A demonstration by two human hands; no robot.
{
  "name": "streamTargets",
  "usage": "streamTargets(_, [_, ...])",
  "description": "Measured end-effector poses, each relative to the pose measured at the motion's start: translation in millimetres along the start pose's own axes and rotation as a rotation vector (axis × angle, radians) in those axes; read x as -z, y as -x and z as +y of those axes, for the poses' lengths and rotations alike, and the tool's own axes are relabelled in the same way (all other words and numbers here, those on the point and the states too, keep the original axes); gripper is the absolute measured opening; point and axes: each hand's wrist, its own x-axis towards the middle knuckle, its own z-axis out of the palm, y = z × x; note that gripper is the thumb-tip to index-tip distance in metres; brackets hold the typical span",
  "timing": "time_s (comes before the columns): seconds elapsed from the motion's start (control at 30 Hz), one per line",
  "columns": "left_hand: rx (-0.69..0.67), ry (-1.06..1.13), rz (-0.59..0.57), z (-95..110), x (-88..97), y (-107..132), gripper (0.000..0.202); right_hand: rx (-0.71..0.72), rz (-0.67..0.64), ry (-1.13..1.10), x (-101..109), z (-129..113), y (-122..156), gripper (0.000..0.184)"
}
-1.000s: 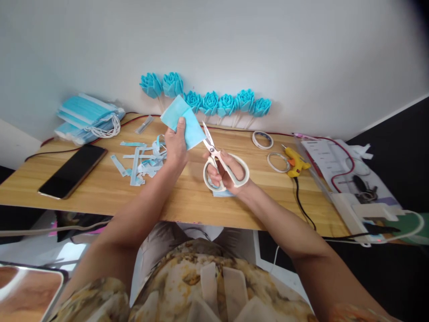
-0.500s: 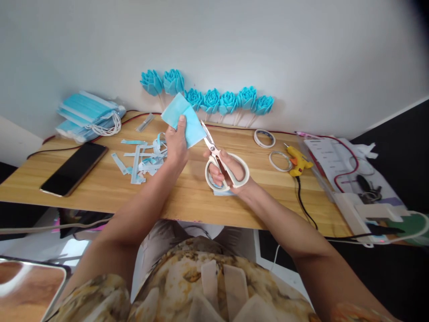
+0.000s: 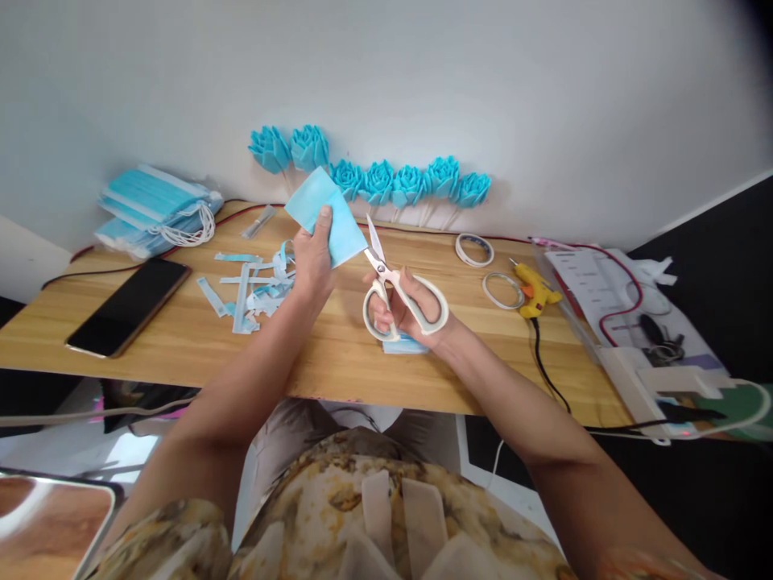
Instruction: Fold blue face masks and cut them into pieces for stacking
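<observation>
My left hand (image 3: 314, 259) pinches a light blue sheet of mask fabric (image 3: 326, 216) and holds it up above the wooden table (image 3: 338, 354). White-handled scissors (image 3: 395, 294) are gripped in my right hand (image 3: 411, 316), fingers through the loops. The blades point up and left, their tips just right of the sheet's lower edge. A small blue cut piece (image 3: 403, 346) lies on the table under my right hand.
Blue and white mask scraps (image 3: 254, 286) lie left of my hands, with a black phone (image 3: 130, 306) and a stack of masks (image 3: 160, 213) beyond. Blue fabric roses (image 3: 378, 181) lean on the wall. Tape rolls (image 3: 474, 250), a yellow glue gun (image 3: 531, 290) and cables sit right.
The scissors' blades have drawn slightly away from the sheet's edge and lifted a little. My left hand raised the sheet a touch.
</observation>
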Motion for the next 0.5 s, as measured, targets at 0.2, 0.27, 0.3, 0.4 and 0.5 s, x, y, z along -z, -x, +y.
streamTargets(0.2, [-0.036,-0.018,-0.010,4,-1.4,3,0.033,-0.023,-0.065,0.013,8,3,-2,0.053])
streamTargets(0.27, [-0.036,-0.022,-0.009,3,-0.9,2,0.033,-0.024,-0.077,0.018,10,4,-2,0.055])
streamTargets(0.3, [-0.036,-0.021,-0.007,2,-0.4,1,0.034,-0.021,-0.082,0.017,11,4,-3,0.055])
streamTargets(0.4, [-0.029,-0.021,0.008,0,1.2,-1,0.037,-0.021,-0.095,0.022,11,3,-2,0.054])
streamTargets(0.5, [-0.008,-0.021,0.017,0,2.1,-2,0.042,-0.046,-0.084,0.037,10,2,-1,0.055])
